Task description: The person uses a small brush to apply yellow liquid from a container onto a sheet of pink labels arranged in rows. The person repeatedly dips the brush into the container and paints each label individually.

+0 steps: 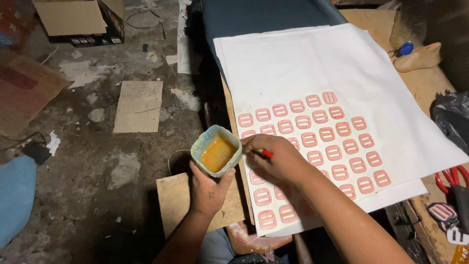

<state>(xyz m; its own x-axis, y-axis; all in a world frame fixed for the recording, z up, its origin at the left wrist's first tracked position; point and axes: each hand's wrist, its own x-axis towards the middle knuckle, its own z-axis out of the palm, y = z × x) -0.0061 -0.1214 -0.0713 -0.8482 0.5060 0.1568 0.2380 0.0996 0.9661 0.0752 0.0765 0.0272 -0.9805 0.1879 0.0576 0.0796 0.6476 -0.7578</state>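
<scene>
Your left hand (pixel 209 188) cups a small square tub (pixel 217 150) of amber liquid from below, fingers closed around its base, held off the left edge of the worktop (pixel 425 80) and over the floor (pixel 97 161). Your right hand (pixel 273 157) is closed on a thin red-handled tool (pixel 266 153), probably a brush, tip at the tub rim; the tip itself is hidden by your fingers.

Risks, as I judge them:
- The tub looks fairly full and slightly tilted. Tip it more and liquid could run over the rim onto your fingers or the wooden board (pixel 176 200) below.
- A drip off the tool on its way from the tub could land on the white sheet (pixel 303 63) or the wrong pink slotted pieces (pixel 322 132).
- Your right forearm lies over the lower rows of pieces. Drag it and you could shift or smear them.

Edges and room:
- The sheet's lower-left corner hangs past the worktop edge near your knees, so pieces there sit close to the drop.
- The upper half of the sheet is bare, with open room.
- At right, red-handled scissors (pixel 452 177) and a black bag (pixel 452 115) crowd the sheet's edge. A wooden shoe last (pixel 419 57) sits far right at the top, well apart.
</scene>
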